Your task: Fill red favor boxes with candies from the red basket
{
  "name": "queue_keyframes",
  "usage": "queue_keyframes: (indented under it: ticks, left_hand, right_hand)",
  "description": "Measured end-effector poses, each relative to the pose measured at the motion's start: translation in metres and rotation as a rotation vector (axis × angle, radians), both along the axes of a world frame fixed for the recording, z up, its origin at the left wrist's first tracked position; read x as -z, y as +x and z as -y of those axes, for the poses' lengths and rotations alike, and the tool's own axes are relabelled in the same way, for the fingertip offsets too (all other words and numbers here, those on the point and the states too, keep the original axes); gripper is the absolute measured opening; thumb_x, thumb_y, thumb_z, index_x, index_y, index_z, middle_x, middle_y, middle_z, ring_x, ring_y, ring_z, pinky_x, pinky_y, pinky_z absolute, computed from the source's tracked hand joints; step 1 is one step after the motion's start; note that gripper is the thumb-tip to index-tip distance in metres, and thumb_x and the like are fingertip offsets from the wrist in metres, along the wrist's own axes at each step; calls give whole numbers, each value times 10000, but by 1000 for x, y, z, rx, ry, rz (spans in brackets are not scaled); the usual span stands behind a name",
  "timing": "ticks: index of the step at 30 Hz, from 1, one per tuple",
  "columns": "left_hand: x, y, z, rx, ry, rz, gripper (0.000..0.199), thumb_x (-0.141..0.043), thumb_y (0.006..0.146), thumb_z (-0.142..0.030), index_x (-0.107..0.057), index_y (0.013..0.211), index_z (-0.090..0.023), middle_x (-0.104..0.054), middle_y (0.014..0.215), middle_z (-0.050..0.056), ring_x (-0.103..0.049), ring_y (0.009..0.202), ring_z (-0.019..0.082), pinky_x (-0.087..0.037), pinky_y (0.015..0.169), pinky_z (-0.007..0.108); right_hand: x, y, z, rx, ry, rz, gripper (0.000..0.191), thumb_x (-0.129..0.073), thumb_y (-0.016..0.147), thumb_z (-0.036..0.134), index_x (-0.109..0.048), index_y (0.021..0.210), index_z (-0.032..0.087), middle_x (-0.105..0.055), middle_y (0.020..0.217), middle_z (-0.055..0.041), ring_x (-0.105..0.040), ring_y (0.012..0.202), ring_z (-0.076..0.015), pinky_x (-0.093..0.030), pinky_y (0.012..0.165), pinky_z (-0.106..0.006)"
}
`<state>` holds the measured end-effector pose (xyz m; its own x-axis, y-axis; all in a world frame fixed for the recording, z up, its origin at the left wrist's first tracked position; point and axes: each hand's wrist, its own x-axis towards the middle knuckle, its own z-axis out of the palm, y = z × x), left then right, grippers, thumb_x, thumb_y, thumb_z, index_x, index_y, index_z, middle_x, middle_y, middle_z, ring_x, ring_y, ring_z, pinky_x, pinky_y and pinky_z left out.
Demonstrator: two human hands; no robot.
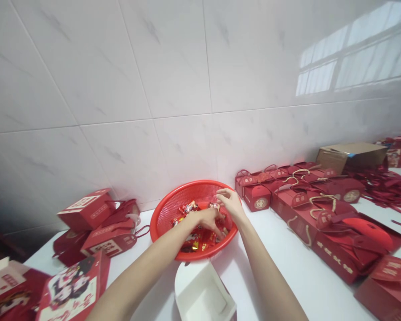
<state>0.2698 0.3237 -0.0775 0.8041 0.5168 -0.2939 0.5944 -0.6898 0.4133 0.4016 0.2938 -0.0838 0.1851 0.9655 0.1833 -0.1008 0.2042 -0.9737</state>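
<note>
A round red plastic basket (160,203) stands against the tiled wall, with several wrapped candies (189,207) in red and gold inside. My left hand (211,218) reaches down into its right half, its fingers apart and curved onto the candies; whether one is between them is partly hidden. Over the basket's right rim is my right hand (230,203), fingers loosely bent and apart, with nothing visible in them. Nearer to me, between my forearms, an opened box (203,285) shows its white inside, which holds nothing that I can see.
Red gift boxes (100,223) are piled on the left of the white table (247,272). Rows of red boxes with cord handles (300,209) line the right side. Behind them are a cardboard carton (334,158) and dark red ribbons (384,187).
</note>
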Motion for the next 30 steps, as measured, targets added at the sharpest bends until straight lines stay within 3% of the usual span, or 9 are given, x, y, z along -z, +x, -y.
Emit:
queue_keyframes:
  ticks: [2,5,9,12,15,18,21,25,30]
  left_hand:
    - [2,-1,-1,-63,86,-61,310,-820,652,-317,-768,940,-216,-754,932,30,-682,841,238,-514,743,286]
    - [0,-7,-7,-200,251,-67,361,-759,703,-219,-738,1064,-218,-703,1158,89,-660,1019,293,-504,873,348]
    - [-11,-18,-13,-328,284,-24,516,-650,754,-143,-642,1268,-193,-629,1290,150,-596,1170,332,-472,965,411]
    - [-20,-20,-10,-327,158,-10,345,-630,784,-191,-717,1118,-180,-715,1129,94,-652,1071,272,-501,928,337]
    - [-24,-16,-3,-289,-85,-57,197,-630,784,-231,-770,917,-190,-763,898,37,-711,881,214,-554,801,278]
    - [-23,-13,1,-272,-330,-177,112,-723,688,-251,-778,770,-197,-747,705,24,-720,707,215,-589,672,296]
    - [-20,-17,-1,-320,-413,-253,73,-762,613,-244,-740,644,-182,-717,600,50,-707,623,243,-583,563,323]
    - [-25,-33,-8,-435,-254,-142,126,-667,685,-252,-739,754,-175,-730,656,55,-702,653,252,-552,547,310]
    - [-45,-54,-5,-469,-25,101,322,-565,760,-225,-721,1039,-184,-752,1025,45,-679,952,205,-517,788,237]
  right_hand:
    - [0,0,0,-1,2,6,152,-633,679,264,-666,802,180,-693,780,-31,-659,638,-164,-529,646,-299]
    - [0,1,1,-3,6,16,165,-638,676,275,-672,809,183,-707,815,-40,-674,669,-177,-535,659,-306]
    - [1,2,0,4,18,23,177,-652,664,294,-680,805,191,-722,858,-52,-685,741,-201,-537,680,-314]
    - [3,2,-1,11,20,26,176,-655,656,292,-681,799,193,-722,845,-51,-686,739,-204,-537,696,-324]
    - [2,3,0,12,20,27,185,-654,659,296,-684,809,193,-719,837,-48,-686,738,-203,-535,709,-329]
    - [1,3,2,9,18,25,187,-656,666,304,-686,815,194,-717,819,-42,-689,755,-204,-534,708,-321]
    - [-1,3,3,8,12,17,177,-652,669,302,-681,803,190,-716,821,-43,-688,730,-192,-535,686,-310]
    - [-2,3,3,2,5,9,165,-652,672,290,-675,797,184,-715,837,-46,-686,672,-174,-537,667,-305]
    - [-2,4,5,-6,-3,3,179,-667,674,299,-676,809,183,-716,864,-51,-691,654,-172,-539,657,-307]
